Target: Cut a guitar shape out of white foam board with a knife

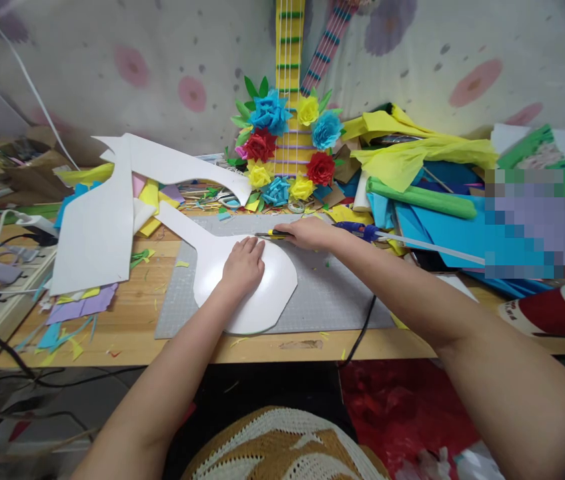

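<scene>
A white foam board cutout (242,303) with a round body and a narrow neck lies flat on a grey cutting mat (332,293). My left hand (245,267) presses down on the round body, fingers stretched out over the board. At the board's far edge, my right hand (307,233) grips a yellow and black utility knife (278,233). Its blade points left and meets the edge just beyond my left fingertips. A blue glue gun (357,231) with a long glue stick lies behind my right forearm.
White board offcuts (95,233) lie to the left. A yellow paper guitar (289,133) with paper flowers stands against the wall. Blue sheets (437,227) and yellow crepe paper (427,153) pile up at right, near a red and white cup (552,310). A power strip (17,300) sits at left.
</scene>
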### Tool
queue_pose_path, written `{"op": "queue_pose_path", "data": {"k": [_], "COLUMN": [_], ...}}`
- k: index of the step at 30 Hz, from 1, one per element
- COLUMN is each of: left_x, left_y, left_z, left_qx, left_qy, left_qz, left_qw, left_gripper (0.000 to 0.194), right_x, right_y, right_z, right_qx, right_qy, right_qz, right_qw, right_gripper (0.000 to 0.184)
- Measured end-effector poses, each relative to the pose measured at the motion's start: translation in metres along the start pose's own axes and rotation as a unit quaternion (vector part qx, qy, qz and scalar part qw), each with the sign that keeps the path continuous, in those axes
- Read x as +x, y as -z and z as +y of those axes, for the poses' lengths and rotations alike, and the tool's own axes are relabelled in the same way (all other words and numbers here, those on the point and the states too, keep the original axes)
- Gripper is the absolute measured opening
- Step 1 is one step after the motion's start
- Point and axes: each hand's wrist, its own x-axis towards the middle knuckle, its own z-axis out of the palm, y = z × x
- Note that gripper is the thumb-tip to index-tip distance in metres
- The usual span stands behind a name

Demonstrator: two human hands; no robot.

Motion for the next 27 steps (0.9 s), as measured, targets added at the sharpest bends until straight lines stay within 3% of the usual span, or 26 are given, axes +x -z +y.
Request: {"op": "queue_pose_path", "data": {"k": [7, 13, 18, 27], "left_x": [0.001, 0.0, 0.001, 0.0], "left_y": [-0.001, -0.003, -0.005, -0.004], "left_z": [0.0, 0.0, 0.0, 0.0], "left_qx": [-0.017, -0.014, -0.017, -0.025], "left_qy": [0.004, 0.001, 0.004, 0.011], "left_qz": [0.015, 0.025, 0.027, 0.023], "left_qw": [1.0, 1.0, 0.999, 0.999], "left_gripper": [0.046, 0.046, 0.047, 0.046], "right_x": [-0.005, 0.001, 0.006, -0.002], "right_y": [0.005, 0.008, 0.007, 0.006], "right_z": [-0.005, -0.018, -0.027, -0.022], "right_qx": [0.034, 0.054, 0.051, 0.035], "right_qy": [-0.03, -0.052, -0.044, -0.037], "right_qz": [-0.025, 0.022, 0.015, 0.003], "right_qw": [0.999, 0.997, 0.998, 0.999], "right_gripper": [0.045, 0.045, 0.044, 0.045]}}
